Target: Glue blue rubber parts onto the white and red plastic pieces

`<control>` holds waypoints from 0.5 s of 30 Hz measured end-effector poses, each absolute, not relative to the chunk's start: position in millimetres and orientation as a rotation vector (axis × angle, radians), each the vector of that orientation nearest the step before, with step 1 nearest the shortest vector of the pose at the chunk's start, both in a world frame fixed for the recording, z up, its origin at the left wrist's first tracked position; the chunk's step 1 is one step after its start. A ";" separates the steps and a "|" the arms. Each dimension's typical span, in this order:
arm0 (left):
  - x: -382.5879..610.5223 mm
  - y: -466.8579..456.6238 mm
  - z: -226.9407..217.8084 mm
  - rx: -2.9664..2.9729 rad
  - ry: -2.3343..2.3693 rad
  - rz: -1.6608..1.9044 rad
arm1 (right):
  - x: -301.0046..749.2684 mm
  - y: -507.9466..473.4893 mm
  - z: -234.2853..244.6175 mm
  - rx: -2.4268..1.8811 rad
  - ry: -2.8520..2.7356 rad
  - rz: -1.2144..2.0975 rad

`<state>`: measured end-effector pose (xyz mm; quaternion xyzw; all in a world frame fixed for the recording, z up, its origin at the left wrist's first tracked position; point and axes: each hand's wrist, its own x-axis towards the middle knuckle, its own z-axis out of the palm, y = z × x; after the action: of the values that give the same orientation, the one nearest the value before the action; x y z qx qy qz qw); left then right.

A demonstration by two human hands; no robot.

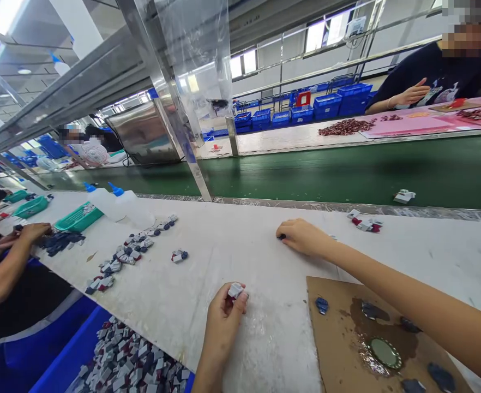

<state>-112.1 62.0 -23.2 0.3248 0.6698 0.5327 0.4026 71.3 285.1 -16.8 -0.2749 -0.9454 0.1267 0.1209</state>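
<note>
My left hand (223, 321) is closed round a small grey and white plastic piece (236, 290), held just above the white table (232, 256) near its front edge. My right hand (301, 236) reaches forward and rests on the table, fingers pinched on a small dark part (281, 237). A row of several similar small grey, red and blue pieces (128, 254) lies to the left. One single piece (179, 255) lies apart from that row. A brown cardboard sheet (342, 338) with glue stains and dark blue bits lies under my right forearm.
A blue bin (68, 355) of several grey pieces sits at the lower left. Two white squeeze bottles (118, 204) and teal trays (79, 218) stand at the back left. A green conveyor belt (347, 172) runs behind the table. A person's arm (7, 262) works at the left; other people sit across.
</note>
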 end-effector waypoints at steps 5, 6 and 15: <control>-109.6 59.1 -18.7 0.807 1.702 1.334 | 81.0 269.9 -15.6 -0.763 -2.520 0.655; -109.9 59.0 -20.0 0.800 1.705 1.335 | 82.6 264.8 -13.7 -0.746 -2.473 0.713; -111.0 61.1 -23.5 0.844 1.732 1.323 | 100.7 210.7 6.7 -0.644 -2.190 1.105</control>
<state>-111.0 61.1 -23.5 0.3323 0.6818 0.5210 0.3915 100.7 210.7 6.7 -0.2424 -0.8242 0.4159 0.2983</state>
